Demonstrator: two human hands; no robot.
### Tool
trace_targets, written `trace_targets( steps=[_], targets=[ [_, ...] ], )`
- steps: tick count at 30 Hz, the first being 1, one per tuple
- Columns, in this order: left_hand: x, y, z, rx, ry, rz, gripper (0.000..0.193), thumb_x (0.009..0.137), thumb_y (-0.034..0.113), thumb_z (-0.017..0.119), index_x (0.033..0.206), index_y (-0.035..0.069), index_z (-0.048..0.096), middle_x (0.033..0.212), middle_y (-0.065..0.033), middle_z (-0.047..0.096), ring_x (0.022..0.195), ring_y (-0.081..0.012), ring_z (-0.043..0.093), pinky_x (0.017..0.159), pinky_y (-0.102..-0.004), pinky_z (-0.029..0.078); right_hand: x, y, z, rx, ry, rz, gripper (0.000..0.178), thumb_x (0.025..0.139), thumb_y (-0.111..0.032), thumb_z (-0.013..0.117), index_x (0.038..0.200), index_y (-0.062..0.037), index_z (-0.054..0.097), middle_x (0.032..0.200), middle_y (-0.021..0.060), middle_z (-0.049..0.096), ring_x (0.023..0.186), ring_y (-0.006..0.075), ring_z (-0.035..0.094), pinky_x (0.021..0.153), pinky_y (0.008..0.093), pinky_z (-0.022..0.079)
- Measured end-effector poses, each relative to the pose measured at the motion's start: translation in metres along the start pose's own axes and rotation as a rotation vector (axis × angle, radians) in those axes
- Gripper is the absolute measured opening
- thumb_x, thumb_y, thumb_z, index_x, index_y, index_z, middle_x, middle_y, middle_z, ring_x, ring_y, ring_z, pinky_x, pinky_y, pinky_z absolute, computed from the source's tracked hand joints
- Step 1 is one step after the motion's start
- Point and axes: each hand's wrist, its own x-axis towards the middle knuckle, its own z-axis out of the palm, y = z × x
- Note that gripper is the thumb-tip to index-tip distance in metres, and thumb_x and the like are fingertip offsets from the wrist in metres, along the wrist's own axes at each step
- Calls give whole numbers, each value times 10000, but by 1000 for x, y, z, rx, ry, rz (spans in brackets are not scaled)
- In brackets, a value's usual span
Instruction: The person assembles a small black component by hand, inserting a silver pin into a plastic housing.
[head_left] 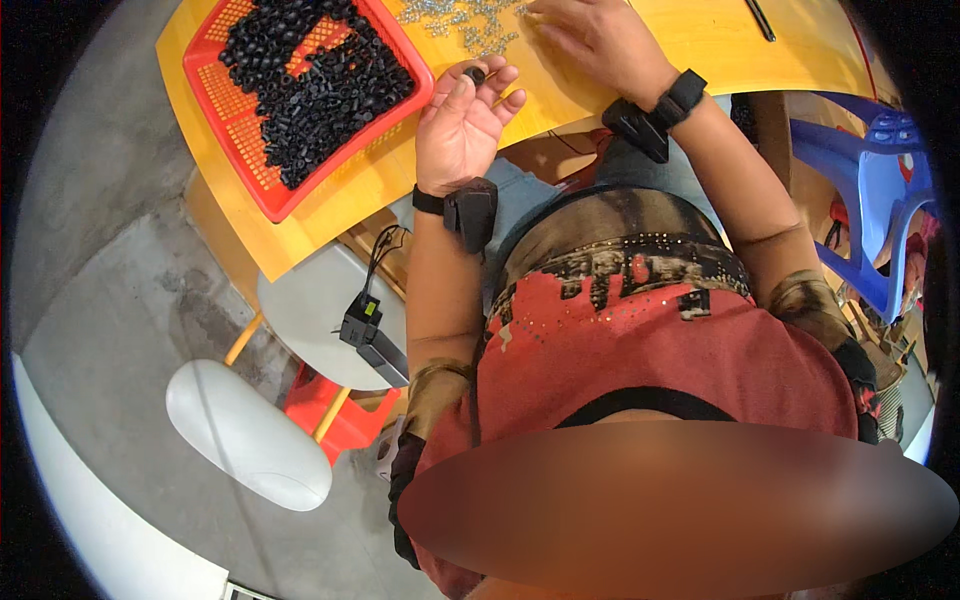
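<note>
My left hand (463, 122) is raised palm up over the edge of the yellow table (700, 45), pinching a small black cylindrical part (474, 74) between thumb and fingertips. My right hand (597, 38) lies palm down on the table, its fingers resting at a pile of small silvery metal pieces (462, 20). Whether those fingers hold one of the pieces is hidden. A red mesh basket (258, 185) filled with several black cylindrical parts (310, 85) stands just left of my left hand. Both wrists carry black strapped devices.
A grey round stool (305, 310) with a black box and cable on it stands under the table's left corner. A white oval seat (245, 435) is lower left on the concrete floor. A blue plastic chair (880, 190) stands at right. A dark pen (760, 18) lies on the table.
</note>
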Motion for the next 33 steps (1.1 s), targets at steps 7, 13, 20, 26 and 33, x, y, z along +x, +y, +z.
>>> trace_targets(
  steps=[7,13,20,26,33],
  targets=[
    [0,2,-8,-37,-16,5,235,1036,254,622,1172,65,652,1301,-131,634,1184,-251,610,1029,-475,495,-4,-11,17,-146,-147,-235,486,924,-162,684,1356,42,593,1421,222,536,1307,367,522,1098,414,449],
    [0,3,-8,-39,-5,27,253,1032,215,629,1228,55,624,1317,-143,633,1170,-285,627,1005,-470,514,-6,-7,19,-167,-166,-216,478,928,-165,680,1346,53,603,1428,225,537,1334,380,498,1124,434,424],
    [3,3,-5,41,7,33,228,1031,254,635,1156,69,683,1378,-176,612,1160,-260,638,1004,-469,527,-6,-10,18,-109,-128,-247,441,926,-158,690,1311,45,619,1391,224,553,1317,384,505,1109,445,432],
    [4,5,-2,47,10,39,213,1029,246,639,1143,77,698,1386,-184,606,1172,-263,633,1009,-469,525,-8,-10,6,-54,-140,-175,384,926,-152,699,1266,19,647,1324,220,570,1257,394,520,1062,458,451],
    [4,5,-1,87,22,37,194,1022,236,646,1135,89,705,1432,-213,579,1192,-270,625,1015,-470,529,-10,-3,9,-53,-62,-114,302,932,-124,696,1202,12,670,1174,182,599,1088,361,554,940,444,476]
  ],
)
